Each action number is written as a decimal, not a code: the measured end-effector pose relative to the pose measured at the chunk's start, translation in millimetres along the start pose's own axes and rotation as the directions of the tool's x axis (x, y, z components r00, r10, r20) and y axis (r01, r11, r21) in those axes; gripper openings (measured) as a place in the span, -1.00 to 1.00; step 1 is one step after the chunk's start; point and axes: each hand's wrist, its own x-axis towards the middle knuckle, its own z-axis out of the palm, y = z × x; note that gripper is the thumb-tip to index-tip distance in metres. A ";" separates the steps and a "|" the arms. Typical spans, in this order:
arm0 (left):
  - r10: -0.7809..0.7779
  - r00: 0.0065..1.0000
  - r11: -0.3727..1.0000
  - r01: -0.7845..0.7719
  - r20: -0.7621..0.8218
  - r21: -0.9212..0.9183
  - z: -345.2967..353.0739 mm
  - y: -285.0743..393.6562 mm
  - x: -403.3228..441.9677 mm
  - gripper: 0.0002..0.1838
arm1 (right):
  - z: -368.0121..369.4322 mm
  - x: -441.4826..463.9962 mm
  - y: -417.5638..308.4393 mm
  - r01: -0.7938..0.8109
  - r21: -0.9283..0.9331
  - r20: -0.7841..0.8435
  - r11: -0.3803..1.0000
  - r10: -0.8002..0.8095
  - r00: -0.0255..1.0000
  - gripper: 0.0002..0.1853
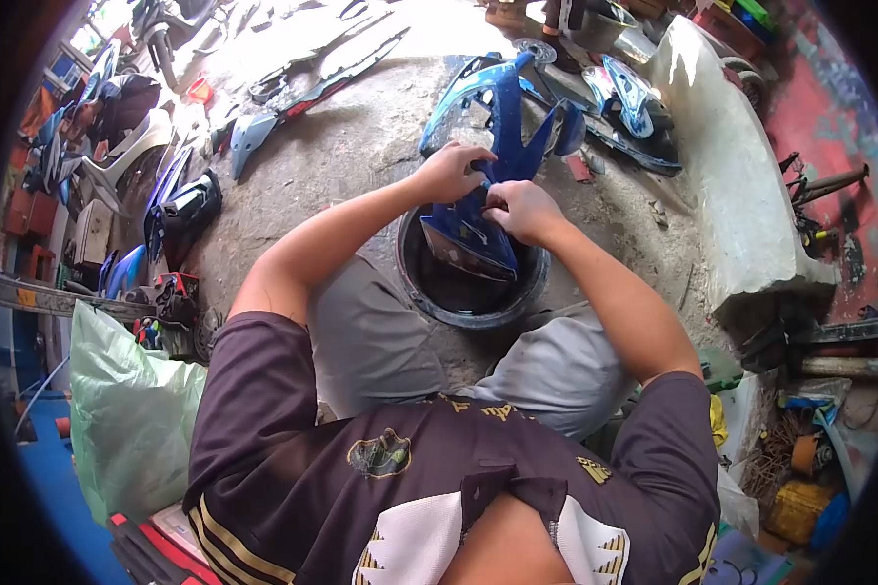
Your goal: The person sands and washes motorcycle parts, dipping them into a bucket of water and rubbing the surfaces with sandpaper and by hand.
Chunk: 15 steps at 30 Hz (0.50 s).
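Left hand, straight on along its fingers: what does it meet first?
The blue panel, right at the left hand's fingertips. They appear to be touching it, though depth is hard to judge from this one view.

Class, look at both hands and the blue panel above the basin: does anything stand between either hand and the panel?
Nothing visible does. The left hand and right hand are both at the blue panel. The dark basin sits below its near end, not between.

floor, grey, rough [293, 180] | black basin [472, 319] | long blue-tipped panel [253, 138] | red cup [200, 92]
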 end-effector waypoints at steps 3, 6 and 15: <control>-0.215 0.976 0.925 0.212 0.025 -0.316 18.3 -9.2 -1.0 -0.58 | 12.1 -2.3 3.1 0.004 0.070 0.012 0.998 -0.005 1.000 -0.78; -0.284 0.959 0.864 0.246 -0.021 -0.440 26.6 -20.6 3.4 -0.58 | 11.8 1.1 12.5 0.000 0.147 0.046 0.989 -0.007 0.999 -0.78; -0.292 0.948 0.705 0.303 0.127 -0.641 51.3 -46.0 14.9 -0.52 | 23.6 -7.5 31.6 -0.120 0.446 0.104 0.887 0.082 0.991 -0.81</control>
